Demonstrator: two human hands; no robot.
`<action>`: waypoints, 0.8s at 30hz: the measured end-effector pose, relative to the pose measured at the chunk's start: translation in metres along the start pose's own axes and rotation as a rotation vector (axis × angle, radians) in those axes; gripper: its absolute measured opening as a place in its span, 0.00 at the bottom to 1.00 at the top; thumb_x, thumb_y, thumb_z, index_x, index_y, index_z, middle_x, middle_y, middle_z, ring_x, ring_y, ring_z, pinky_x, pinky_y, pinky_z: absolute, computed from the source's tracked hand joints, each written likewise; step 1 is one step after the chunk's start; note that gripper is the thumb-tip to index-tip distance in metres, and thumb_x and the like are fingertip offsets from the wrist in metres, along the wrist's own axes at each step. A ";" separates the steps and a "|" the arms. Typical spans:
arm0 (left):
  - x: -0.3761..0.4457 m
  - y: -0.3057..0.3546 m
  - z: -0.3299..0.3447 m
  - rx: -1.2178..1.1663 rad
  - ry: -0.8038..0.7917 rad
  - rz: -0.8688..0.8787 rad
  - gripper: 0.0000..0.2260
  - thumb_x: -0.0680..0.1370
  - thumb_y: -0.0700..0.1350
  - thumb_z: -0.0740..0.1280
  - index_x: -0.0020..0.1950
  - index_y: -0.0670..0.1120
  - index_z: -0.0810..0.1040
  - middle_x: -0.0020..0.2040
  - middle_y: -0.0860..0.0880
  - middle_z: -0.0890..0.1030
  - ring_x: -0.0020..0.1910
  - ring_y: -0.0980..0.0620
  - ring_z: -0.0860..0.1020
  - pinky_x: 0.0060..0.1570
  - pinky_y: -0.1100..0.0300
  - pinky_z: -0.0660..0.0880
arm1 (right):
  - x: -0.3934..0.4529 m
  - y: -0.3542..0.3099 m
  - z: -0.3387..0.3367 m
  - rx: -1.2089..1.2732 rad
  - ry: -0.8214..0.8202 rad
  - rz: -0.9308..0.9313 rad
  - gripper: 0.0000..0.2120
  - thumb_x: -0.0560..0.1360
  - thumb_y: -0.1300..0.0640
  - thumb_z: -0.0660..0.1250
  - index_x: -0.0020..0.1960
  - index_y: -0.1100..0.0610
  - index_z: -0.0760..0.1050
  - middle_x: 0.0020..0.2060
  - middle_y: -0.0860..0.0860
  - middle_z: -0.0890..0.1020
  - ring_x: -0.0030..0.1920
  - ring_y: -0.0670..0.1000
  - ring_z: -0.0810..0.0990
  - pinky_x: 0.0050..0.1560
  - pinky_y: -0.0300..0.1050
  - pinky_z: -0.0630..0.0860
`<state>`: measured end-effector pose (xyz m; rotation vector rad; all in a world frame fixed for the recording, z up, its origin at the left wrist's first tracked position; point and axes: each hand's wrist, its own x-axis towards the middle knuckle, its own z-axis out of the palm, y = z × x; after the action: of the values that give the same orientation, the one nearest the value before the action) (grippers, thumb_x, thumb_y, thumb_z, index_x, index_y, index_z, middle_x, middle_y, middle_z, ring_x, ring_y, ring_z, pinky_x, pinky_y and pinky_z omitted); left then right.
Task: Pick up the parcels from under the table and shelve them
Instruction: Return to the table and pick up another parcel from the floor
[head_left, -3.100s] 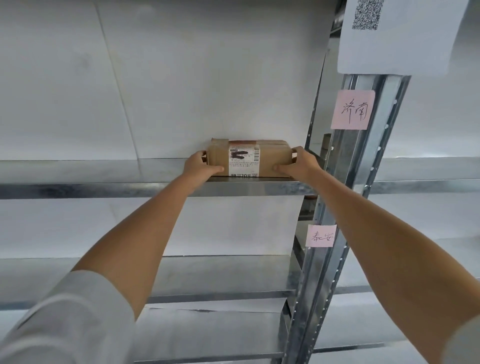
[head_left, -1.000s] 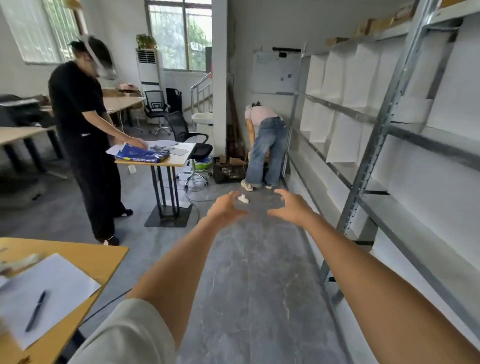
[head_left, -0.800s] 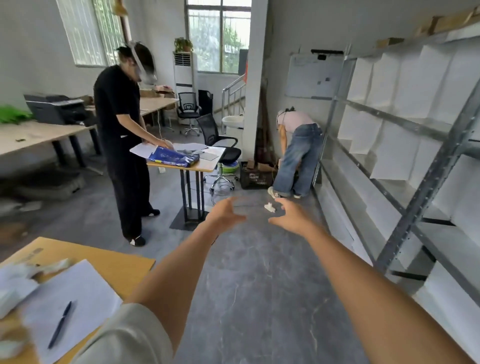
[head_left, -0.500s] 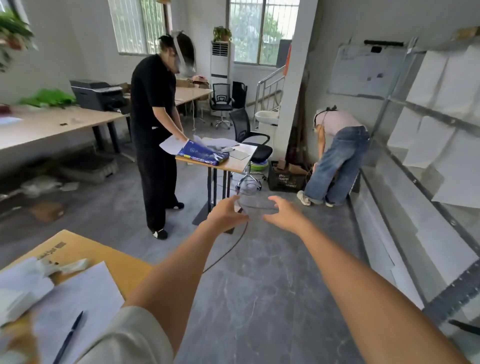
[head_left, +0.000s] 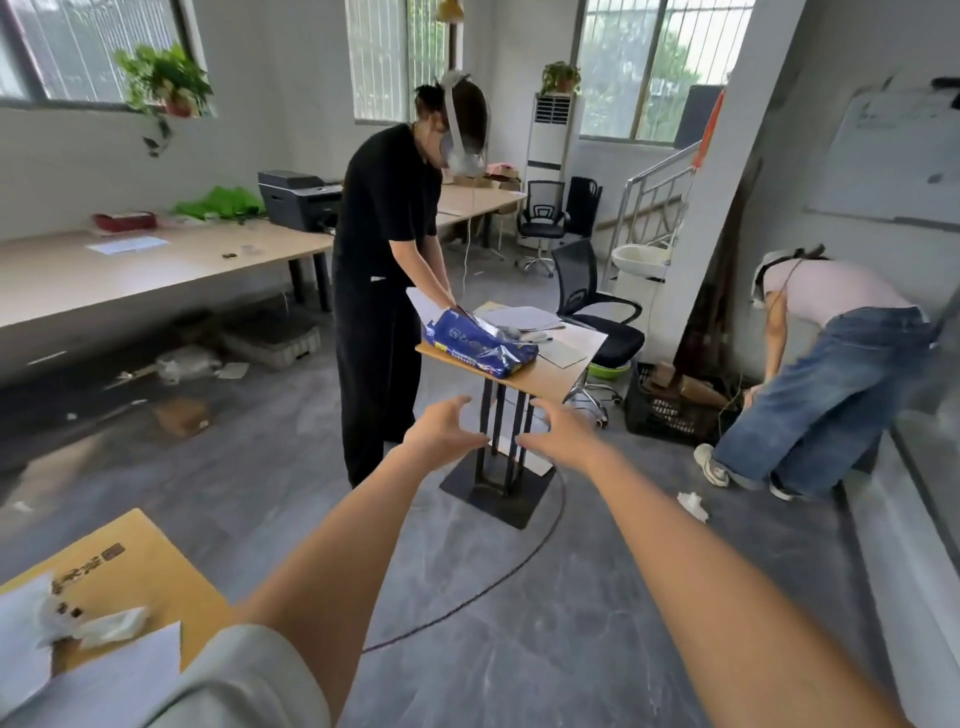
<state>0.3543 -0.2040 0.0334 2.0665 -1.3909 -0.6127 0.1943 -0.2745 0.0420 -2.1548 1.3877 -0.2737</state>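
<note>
My left hand (head_left: 445, 427) and my right hand (head_left: 560, 432) are stretched out in front of me at chest height, fingers spread, palms facing each other, holding nothing. A wooden table (head_left: 140, 571) fills the bottom-left corner with white papers (head_left: 104, 680) and a crumpled wrapper on it. Its underside is out of view, and no parcel is visible there. The metal shelf unit shows only as a grey edge (head_left: 904, 545) along the right.
A person in black (head_left: 382, 291) stands at a small stand table (head_left: 545, 371) bearing a blue bag (head_left: 480, 343). Another person (head_left: 826, 364) bends over by a black crate (head_left: 670, 410). A cable (head_left: 493, 587) curves across the grey floor. Long desks line the left wall.
Three seconds ago both hands held a brown parcel on the shelf; they have let go. Since then my view has swung left from the shelves toward the room and the wooden table.
</note>
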 end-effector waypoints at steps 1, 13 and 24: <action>0.014 -0.004 -0.002 -0.007 0.010 -0.022 0.32 0.73 0.47 0.70 0.75 0.48 0.62 0.73 0.45 0.69 0.68 0.45 0.72 0.65 0.51 0.73 | 0.016 -0.002 0.000 -0.006 -0.011 -0.011 0.34 0.71 0.46 0.69 0.74 0.51 0.61 0.68 0.57 0.73 0.67 0.57 0.72 0.66 0.50 0.69; 0.184 -0.074 -0.053 -0.009 0.132 -0.211 0.32 0.73 0.47 0.69 0.76 0.50 0.61 0.72 0.46 0.70 0.68 0.46 0.71 0.64 0.53 0.70 | 0.222 -0.075 0.026 0.024 -0.156 -0.217 0.34 0.73 0.50 0.68 0.75 0.54 0.59 0.72 0.56 0.66 0.71 0.56 0.68 0.69 0.51 0.68; 0.286 -0.132 -0.117 -0.005 0.253 -0.373 0.32 0.73 0.49 0.69 0.75 0.50 0.62 0.71 0.47 0.70 0.66 0.45 0.72 0.62 0.47 0.75 | 0.361 -0.152 0.056 -0.001 -0.291 -0.364 0.32 0.74 0.49 0.67 0.75 0.52 0.60 0.70 0.55 0.70 0.68 0.56 0.71 0.66 0.50 0.70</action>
<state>0.6208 -0.4081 0.0130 2.3262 -0.8691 -0.4777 0.4980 -0.5281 0.0349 -2.3297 0.8342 -0.0871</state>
